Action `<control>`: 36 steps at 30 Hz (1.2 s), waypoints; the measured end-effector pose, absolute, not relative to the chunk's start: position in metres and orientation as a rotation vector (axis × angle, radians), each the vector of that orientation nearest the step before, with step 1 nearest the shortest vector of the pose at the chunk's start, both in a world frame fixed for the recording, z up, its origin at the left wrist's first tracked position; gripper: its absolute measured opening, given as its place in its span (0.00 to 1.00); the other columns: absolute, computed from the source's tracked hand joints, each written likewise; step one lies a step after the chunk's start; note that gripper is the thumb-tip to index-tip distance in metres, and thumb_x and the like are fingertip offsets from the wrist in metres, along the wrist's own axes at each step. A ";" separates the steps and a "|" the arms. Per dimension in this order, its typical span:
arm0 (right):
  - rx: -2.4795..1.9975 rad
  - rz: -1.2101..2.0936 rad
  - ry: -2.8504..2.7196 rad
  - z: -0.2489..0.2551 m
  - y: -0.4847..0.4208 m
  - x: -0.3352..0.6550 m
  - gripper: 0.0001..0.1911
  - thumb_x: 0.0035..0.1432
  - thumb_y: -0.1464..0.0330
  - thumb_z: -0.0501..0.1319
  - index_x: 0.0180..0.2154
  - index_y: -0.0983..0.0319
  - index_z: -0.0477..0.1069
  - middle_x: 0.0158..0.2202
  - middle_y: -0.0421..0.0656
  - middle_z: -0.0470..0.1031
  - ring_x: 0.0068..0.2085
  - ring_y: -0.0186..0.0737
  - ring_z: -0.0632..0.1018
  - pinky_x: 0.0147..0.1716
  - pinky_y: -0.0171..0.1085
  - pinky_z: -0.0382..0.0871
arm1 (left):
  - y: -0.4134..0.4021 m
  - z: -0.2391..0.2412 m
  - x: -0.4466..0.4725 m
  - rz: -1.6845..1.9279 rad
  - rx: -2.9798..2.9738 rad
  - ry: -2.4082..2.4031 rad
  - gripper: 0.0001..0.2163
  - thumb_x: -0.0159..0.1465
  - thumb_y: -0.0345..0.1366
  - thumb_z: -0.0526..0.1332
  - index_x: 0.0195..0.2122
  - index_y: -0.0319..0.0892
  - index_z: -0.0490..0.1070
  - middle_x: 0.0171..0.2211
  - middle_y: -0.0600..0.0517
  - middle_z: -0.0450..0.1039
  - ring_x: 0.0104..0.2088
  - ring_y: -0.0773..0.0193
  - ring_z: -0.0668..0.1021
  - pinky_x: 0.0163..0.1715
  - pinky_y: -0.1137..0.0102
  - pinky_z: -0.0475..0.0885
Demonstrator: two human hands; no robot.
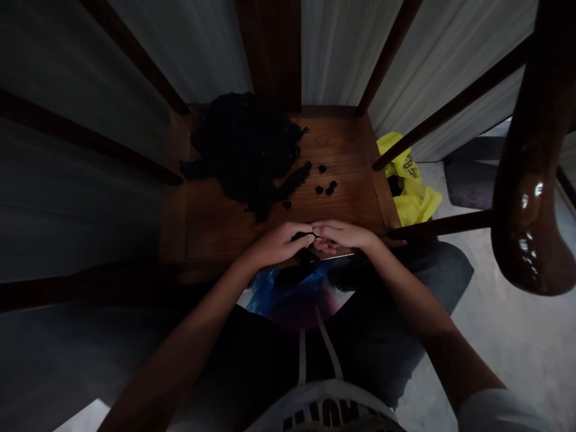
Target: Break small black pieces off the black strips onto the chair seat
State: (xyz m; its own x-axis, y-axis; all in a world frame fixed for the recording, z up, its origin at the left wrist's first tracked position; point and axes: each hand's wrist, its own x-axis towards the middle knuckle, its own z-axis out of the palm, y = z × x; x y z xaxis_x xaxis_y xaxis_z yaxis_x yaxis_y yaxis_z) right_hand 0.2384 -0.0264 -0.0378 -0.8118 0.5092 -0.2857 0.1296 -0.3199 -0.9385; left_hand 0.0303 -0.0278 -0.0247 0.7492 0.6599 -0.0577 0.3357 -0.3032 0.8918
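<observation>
My left hand (279,242) and my right hand (341,234) meet at the near edge of a wooden seat (346,150). Both are closed in a pinch on a small black piece (301,236) held between their fingertips. More black material (306,261) hangs below the hands. A large pile of black pieces (245,147) lies on the seat's far left. A few loose black bits (326,187) are scattered in the middle of the seat.
A blue plastic bag (288,294) sits on my lap under the hands. A yellow plastic bag (407,186) lies on the floor at the right. Dark wooden rails and a thick glossy post (533,168) surround the seat.
</observation>
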 end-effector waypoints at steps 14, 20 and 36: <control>-0.708 2.245 -1.524 -0.046 -0.024 0.242 0.13 0.63 0.61 0.55 0.33 0.66 0.64 0.22 0.33 0.60 0.18 0.23 0.62 0.15 0.25 0.51 | -0.026 -0.029 0.041 0.451 1.801 0.773 0.11 0.63 0.33 0.53 0.23 0.38 0.66 0.22 0.57 0.63 0.25 0.70 0.66 0.27 0.72 0.58; -0.605 2.324 -1.456 -0.046 -0.024 0.240 0.16 0.60 0.59 0.60 0.31 0.67 0.65 0.20 0.33 0.60 0.17 0.21 0.57 0.14 0.25 0.47 | -0.026 -0.024 0.043 0.468 1.733 0.707 0.11 0.60 0.32 0.54 0.21 0.38 0.67 0.19 0.58 0.60 0.22 0.72 0.62 0.24 0.74 0.57; -0.674 2.372 -2.007 -0.027 -0.010 0.247 0.10 0.59 0.69 0.56 0.26 0.65 0.65 0.15 0.31 0.59 0.16 0.23 0.59 0.17 0.26 0.51 | -0.024 -0.027 0.034 0.122 1.854 0.662 0.11 0.60 0.34 0.55 0.24 0.39 0.73 0.18 0.58 0.64 0.19 0.72 0.64 0.21 0.74 0.54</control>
